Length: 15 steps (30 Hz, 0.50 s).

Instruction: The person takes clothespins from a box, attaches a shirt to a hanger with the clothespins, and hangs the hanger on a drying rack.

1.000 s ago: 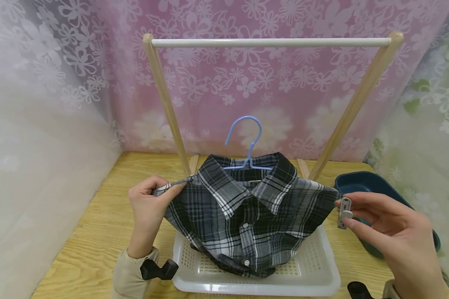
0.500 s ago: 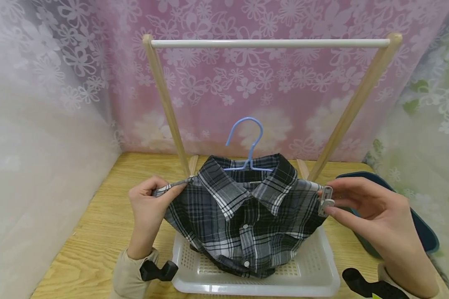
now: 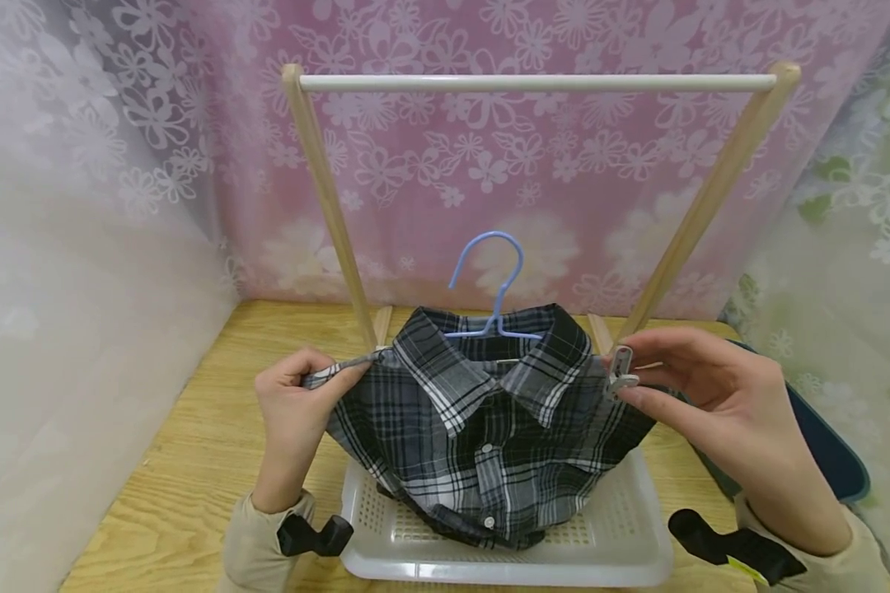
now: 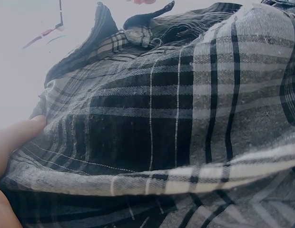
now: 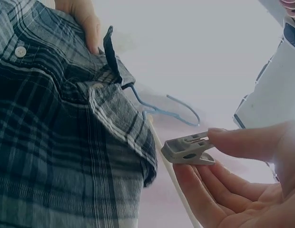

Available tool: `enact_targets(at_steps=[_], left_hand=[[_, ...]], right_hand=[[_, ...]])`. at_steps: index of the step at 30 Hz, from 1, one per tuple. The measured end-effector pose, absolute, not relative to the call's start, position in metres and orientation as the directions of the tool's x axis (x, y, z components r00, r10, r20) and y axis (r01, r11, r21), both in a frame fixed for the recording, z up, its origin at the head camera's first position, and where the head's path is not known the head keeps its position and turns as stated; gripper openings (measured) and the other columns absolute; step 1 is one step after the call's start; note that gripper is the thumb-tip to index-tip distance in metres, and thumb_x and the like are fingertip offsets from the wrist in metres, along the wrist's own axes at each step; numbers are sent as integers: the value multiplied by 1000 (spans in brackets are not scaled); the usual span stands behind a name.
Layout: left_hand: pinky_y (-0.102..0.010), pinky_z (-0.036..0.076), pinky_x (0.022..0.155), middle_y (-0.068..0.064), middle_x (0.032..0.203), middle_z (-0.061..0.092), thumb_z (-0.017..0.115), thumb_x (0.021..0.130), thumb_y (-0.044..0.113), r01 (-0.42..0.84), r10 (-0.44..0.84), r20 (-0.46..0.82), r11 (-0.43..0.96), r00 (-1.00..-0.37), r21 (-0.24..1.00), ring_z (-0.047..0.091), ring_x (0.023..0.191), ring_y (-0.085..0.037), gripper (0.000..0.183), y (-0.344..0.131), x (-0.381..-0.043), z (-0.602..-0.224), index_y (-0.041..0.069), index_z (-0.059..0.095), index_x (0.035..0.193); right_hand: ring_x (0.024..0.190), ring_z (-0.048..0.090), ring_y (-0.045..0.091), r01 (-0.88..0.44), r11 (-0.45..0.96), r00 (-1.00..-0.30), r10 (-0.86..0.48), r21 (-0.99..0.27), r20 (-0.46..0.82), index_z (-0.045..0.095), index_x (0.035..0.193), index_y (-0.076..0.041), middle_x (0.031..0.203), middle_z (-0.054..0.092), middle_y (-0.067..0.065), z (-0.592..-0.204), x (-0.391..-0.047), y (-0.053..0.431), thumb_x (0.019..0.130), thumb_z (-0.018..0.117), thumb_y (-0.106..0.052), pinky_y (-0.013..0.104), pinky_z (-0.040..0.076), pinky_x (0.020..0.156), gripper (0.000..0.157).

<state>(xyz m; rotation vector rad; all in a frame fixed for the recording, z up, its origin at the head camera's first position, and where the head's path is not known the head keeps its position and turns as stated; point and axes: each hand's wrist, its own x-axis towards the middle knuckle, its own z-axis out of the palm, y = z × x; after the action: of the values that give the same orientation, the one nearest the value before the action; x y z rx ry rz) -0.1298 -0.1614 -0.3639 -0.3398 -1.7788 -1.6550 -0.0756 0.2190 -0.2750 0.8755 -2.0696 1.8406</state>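
No words, numbers, brand or sign legible in any of the three views. Pale strip [image 3: 508, 360] inside the collar of the plaid shirt [image 3: 489, 424], under the foot of the blue hanger [image 3: 498, 306]: too small to read, cannot tell if printed. Yellow patch [image 3: 745, 568] at the edge of the black wrist mount [image 3: 737, 546], near right: no characters can be made out. Grey clip [image 5: 188, 149], close in the right-wrist view: no lettering legible.
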Motion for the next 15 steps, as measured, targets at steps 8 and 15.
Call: enact_targets(at_steps=[8, 15], left_hand=[[-21, 31, 46, -2, 56, 50, 84, 70, -9, 614, -249, 636, 168, -730, 771, 39, 49, -7, 31, -161, -130, -364, 6, 60, 59], [-21, 31, 46, -1, 56, 49, 83, 69, -11, 627, -248, 650, 174, -718, 759, 38, 49, -6, 30, -161, -131, -364, 5, 60, 59]], right_hand=[[106, 66, 22, -561, 97, -794, -344, -822, 501, 55, 125, 14, 118, 63, 17, -264, -80, 202, 79, 64, 26, 30, 53, 86, 48], [106, 64, 26, -565, 70, -762, -428, -822, 487, 56, 121, 11, 115, 61, 21, -256, -88, 184, 82, 64, 23, 35, 53, 87, 42]])
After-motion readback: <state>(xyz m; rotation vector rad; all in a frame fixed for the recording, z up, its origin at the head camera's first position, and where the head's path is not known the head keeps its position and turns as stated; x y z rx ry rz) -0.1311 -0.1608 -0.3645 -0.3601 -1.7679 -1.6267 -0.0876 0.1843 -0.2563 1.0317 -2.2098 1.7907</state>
